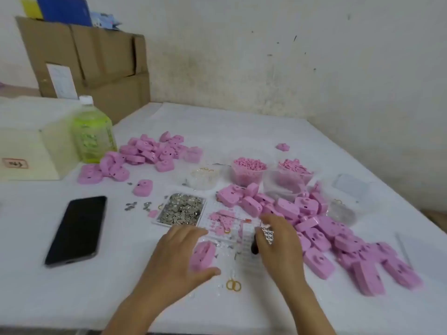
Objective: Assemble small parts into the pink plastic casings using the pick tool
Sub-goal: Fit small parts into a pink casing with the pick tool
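Working over a white table [242, 131] by stained wall [266, 68], left fingers [183, 235] grip a casing [203, 256], right fingers [273, 224] a pick [254, 246]

Pink plastic casings [321, 228] spread in heaps across a white table [242, 122], with a single casing [203, 256] in the same pink, alongside silver metal parts [181, 210], gold rings [233, 285], a black phone [76, 229] and a pick tool [254, 246] with a black handle. A bottle [93, 136] shows bright green under a white cap [86, 99]. Brown cardboard boxes [96, 59], topped by a blue folder [64, 9], stand against an off-white wall [290, 56] flecked with dark marks.
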